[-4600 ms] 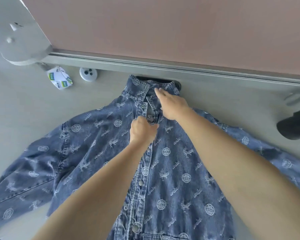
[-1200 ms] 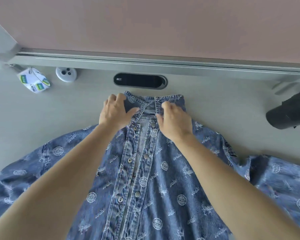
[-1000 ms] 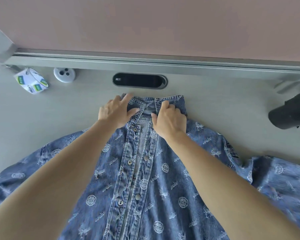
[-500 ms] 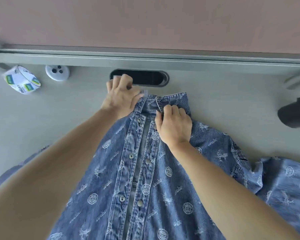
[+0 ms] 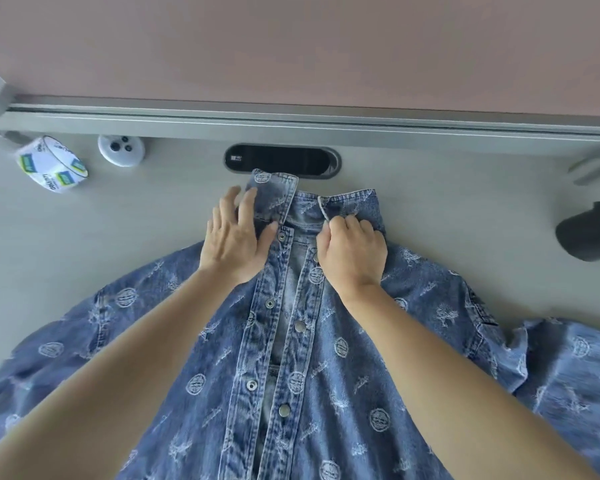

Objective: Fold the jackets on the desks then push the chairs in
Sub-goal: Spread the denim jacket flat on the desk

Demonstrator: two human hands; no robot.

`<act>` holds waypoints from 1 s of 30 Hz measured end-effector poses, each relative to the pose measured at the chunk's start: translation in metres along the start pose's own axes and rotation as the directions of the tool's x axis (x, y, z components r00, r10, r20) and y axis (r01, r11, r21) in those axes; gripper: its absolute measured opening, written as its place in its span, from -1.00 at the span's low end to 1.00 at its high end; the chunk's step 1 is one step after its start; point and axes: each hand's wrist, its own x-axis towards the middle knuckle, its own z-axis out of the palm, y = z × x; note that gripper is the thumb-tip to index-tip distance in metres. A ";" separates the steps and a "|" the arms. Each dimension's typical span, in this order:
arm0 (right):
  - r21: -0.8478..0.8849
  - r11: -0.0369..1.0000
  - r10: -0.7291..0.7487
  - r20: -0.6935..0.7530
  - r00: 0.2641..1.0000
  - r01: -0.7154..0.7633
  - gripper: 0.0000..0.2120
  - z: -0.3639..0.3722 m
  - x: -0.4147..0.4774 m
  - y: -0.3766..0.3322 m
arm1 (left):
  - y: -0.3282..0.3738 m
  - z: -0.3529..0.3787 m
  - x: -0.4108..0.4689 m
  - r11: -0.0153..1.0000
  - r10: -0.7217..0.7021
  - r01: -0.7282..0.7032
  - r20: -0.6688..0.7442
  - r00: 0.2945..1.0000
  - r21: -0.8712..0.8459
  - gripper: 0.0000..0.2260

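Observation:
A blue denim jacket (image 5: 343, 358) with white printed logos lies front up on the grey desk (image 5: 84, 237), collar toward the partition, sleeves spread left and right. Its snap-button front is unfastened with a narrow gap down the middle. My left hand (image 5: 234, 242) lies flat with straight fingers on the left collar, whose flap stands turned up toward the cable slot. My right hand (image 5: 352, 252) has curled fingers that pinch the right collar edge near the top snap.
A black oval cable slot (image 5: 281, 160) sits in the desk just beyond the collar. A roll of printed tape (image 5: 51, 164) and a white round socket (image 5: 121, 150) lie at the back left. A black object (image 5: 589, 233) is at the right edge. A pink partition (image 5: 291, 46) closes the back.
The left collar flap has been turned up toward the slot, and my left hand has flattened and slid back onto it. My right hand stays gripping the right collar.

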 end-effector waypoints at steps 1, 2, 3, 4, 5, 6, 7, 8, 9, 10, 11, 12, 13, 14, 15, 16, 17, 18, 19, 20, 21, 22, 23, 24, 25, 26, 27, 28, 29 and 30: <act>0.001 0.999 0.034 -0.016 0.999 -0.034 -0.69 -0.004 0.005 -0.005 | -0.003 -0.001 -0.001 0.989 -0.126 0.127 0.018 0.992 -0.069 -0.45; 0.005 0.998 0.068 -0.026 0.997 -0.068 -0.70 -0.009 0.009 -0.012 | -0.004 -0.003 0.001 0.956 -0.246 0.247 0.026 0.969 -0.156 -0.46; 0.004 0.996 0.095 -0.030 0.995 -0.095 -0.70 -0.014 0.013 -0.021 | -0.004 -0.008 0.007 0.907 -0.341 0.341 0.047 0.939 -0.248 -0.48; -0.010 0.994 0.107 -0.023 0.994 -0.107 -0.70 -0.017 0.016 -0.031 | -0.002 -0.013 0.014 0.851 -0.402 0.409 0.090 0.911 -0.329 -0.53; -0.032 0.995 0.093 0.007 0.996 -0.093 -0.71 -0.017 0.017 -0.040 | -0.001 -0.020 0.023 0.800 -0.431 0.458 0.159 0.888 -0.387 -0.61; -0.056 0.997 0.053 0.067 0.996 -0.049 -0.72 -0.016 0.015 -0.046 | -0.002 -0.028 0.031 0.754 -0.436 0.503 0.250 0.864 -0.423 -0.70; -0.065 0.998 0.005 0.151 0.988 0.004 -0.76 -0.012 0.013 -0.050 | -0.005 -0.038 0.038 0.710 -0.437 0.554 0.345 0.830 -0.434 -0.75; -0.051 0.998 -0.027 0.224 0.974 0.040 -0.77 -0.009 0.011 -0.050 | -0.010 -0.047 0.042 0.663 -0.421 0.610 0.458 0.783 -0.434 -0.77; -0.028 0.998 -0.043 0.266 0.963 0.052 -0.74 -0.007 0.010 -0.047 | -0.014 -0.055 0.042 0.615 -0.378 0.659 0.571 0.728 -0.433 -0.78; -0.011 0.998 -0.054 0.282 0.958 0.060 -0.69 -0.007 0.009 -0.043 | -0.018 -0.062 0.042 0.592 -0.325 0.682 0.647 0.690 -0.429 -0.78; -0.003 0.997 -0.073 0.274 0.959 0.077 -0.67 -0.007 0.008 -0.038 | -0.021 -0.066 0.041 0.592 -0.272 0.677 0.682 0.679 -0.438 -0.77; -0.001 0.994 -0.105 0.243 0.964 0.108 -0.67 -0.008 0.005 -0.032 | -0.022 -0.069 0.039 0.605 -0.226 0.653 0.689 0.689 -0.455 -0.77; 0.006 0.989 -0.148 0.205 0.968 0.150 -0.69 -0.008 -0.001 -0.027 | -0.021 -0.070 0.038 0.635 -0.187 0.611 0.674 0.715 -0.472 -0.80; 0.016 0.980 -0.196 0.173 0.965 0.197 -0.70 -0.007 -0.006 -0.020 | -0.017 -0.068 0.037 0.680 -0.161 0.554 0.639 0.752 -0.480 -0.81; 0.025 0.972 -0.233 0.162 0.959 0.232 -0.69 -0.005 -0.012 -0.013 | -0.015 -0.064 0.037 0.726 -0.156 0.496 0.588 0.793 -0.476 -0.81; 0.029 0.967 -0.253 0.168 0.953 0.252 -0.65 -0.002 -0.016 -0.006 | -0.013 -0.058 0.038 0.759 -0.167 0.452 0.530 0.831 -0.469 -0.81; 0.029 0.966 -0.258 0.181 0.949 0.258 -0.60 -0.001 -0.018 0.001 | -0.011 -0.052 0.040 0.779 -0.187 0.423 0.472 0.861 -0.463 -0.79; 0.023 0.968 -0.251 0.189 0.949 0.251 -0.57 0.000 -0.017 0.006 | -0.010 -0.046 0.042 0.805 -0.207 0.393 0.411 0.888 -0.444 -0.76; 0.017 0.970 -0.240 0.198 0.950 0.242 -0.55 0.002 -0.013 0.009 | -0.010 -0.042 0.045 0.847 -0.224 0.356 0.342 0.913 -0.395 -0.71; 0.012 0.972 -0.231 0.211 0.950 0.234 -0.54 0.003 -0.008 0.012 | -0.009 -0.040 0.048 0.887 -0.237 0.324 0.278 0.931 -0.329 -0.67; 0.009 0.973 -0.225 0.220 0.949 0.229 -0.54 0.004 -0.001 0.014 | -0.007 -0.040 0.052 0.914 -0.242 0.297 0.217 0.946 -0.275 -0.62; 0.007 0.974 -0.222 0.228 0.948 0.226 -0.55 0.004 0.006 0.016 | -0.005 -0.042 0.054 0.927 -0.244 0.284 0.181 0.953 -0.247 -0.57; 0.009 0.975 -0.217 0.237 0.947 0.222 -0.56 0.005 0.014 0.018 | -0.004 -0.042 0.055 0.934 -0.236 0.271 0.168 0.957 -0.233 -0.51; 0.008 0.976 -0.214 0.246 0.945 0.218 -0.57 0.007 0.021 0.019 | -0.004 -0.042 0.054 0.941 -0.228 0.261 0.168 0.959 -0.214 -0.46; 0.009 0.977 -0.210 0.252 0.945 0.214 -0.59 0.009 0.026 0.021 | -0.005 -0.039 0.052 0.949 -0.226 0.255 0.165 0.960 -0.185 -0.42; 0.013 0.979 -0.202 0.250 0.947 0.206 -0.62 0.009 0.029 0.021 | -0.006 -0.037 0.048 0.953 -0.236 0.259 0.147 0.960 -0.157 -0.40; 0.018 0.981 -0.191 0.232 0.954 0.192 -0.66 0.010 0.030 0.022 | -0.008 -0.033 0.042 0.957 -0.249 0.260 0.099 0.964 -0.126 -0.40; 0.022 0.982 -0.188 0.196 0.963 0.187 -0.70 0.009 0.030 0.021 | -0.009 -0.030 0.034 0.961 -0.264 0.266 0.029 0.964 -0.078 -0.41; 0.027 0.979 -0.204 0.140 0.969 0.202 -0.75 0.008 0.028 0.021 | -0.009 -0.027 0.026 0.963 -0.269 0.268 -0.050 0.962 -0.024 -0.44; 0.040 0.971 -0.238 0.083 0.968 0.236 -0.78 0.006 0.026 0.019 | -0.006 -0.025 0.016 0.968 -0.250 0.253 -0.114 0.962 0.013 -0.49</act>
